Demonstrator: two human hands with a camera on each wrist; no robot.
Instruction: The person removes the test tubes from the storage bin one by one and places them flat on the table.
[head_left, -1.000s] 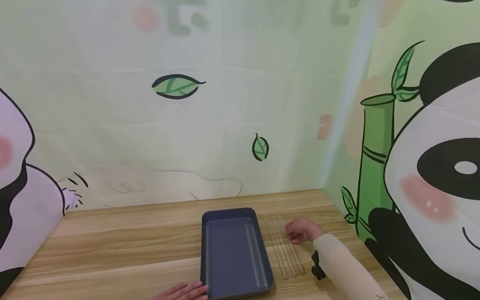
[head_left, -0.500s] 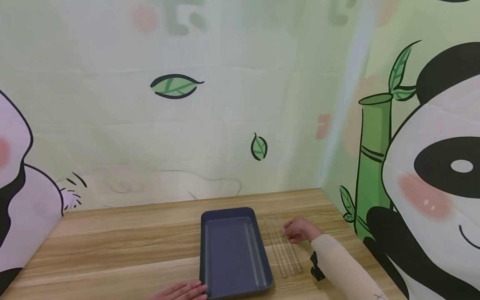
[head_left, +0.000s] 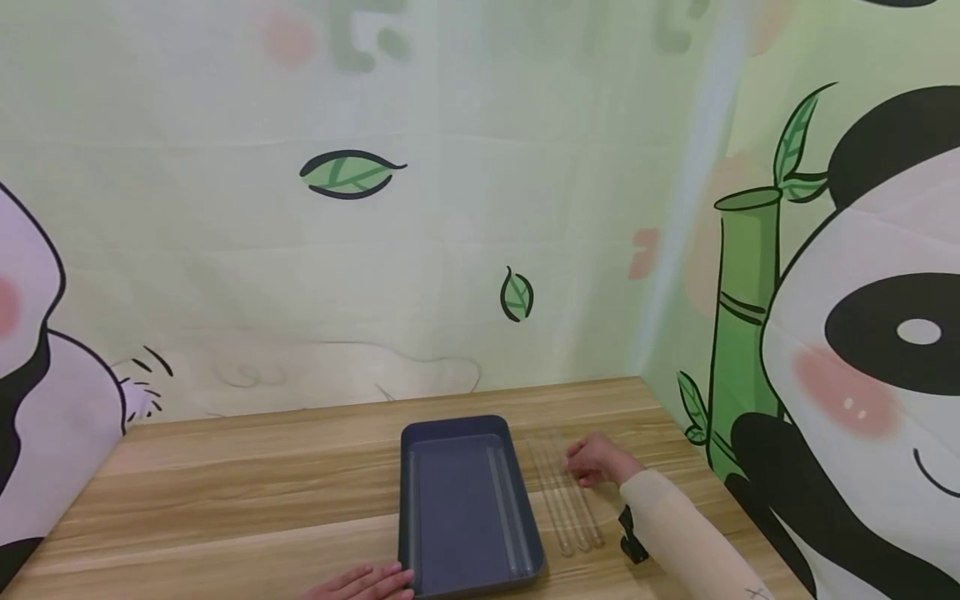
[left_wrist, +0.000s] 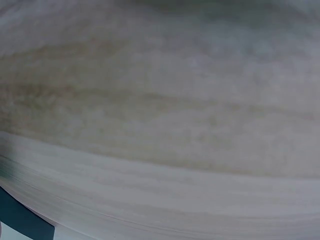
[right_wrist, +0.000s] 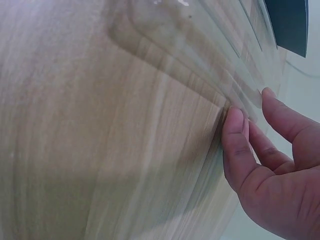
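Note:
Three long clear tubes with rounded ends (head_left: 566, 533) lie side by side on the wooden table, just right of a dark blue rectangular tray (head_left: 459, 517). My right hand (head_left: 598, 460) is at the upper part of the rightmost tube. In the right wrist view, the thumb and fingers of that hand (right_wrist: 277, 165) pinch the side of a clear tube (right_wrist: 185, 50), which appears large and blurred. My left hand (head_left: 367, 582) rests with straight fingers against the tray's near left side; its lower part is cut off by the frame. The left wrist view does not show the left hand.
The wooden table (head_left: 247, 483) meets a printed fabric wall (head_left: 225, 267) at the back and another at the right. A black strap clip (head_left: 633, 535) sits by the right sleeve (head_left: 686, 525). In the left wrist view, a tray edge (left_wrist: 25, 220) shows at lower left.

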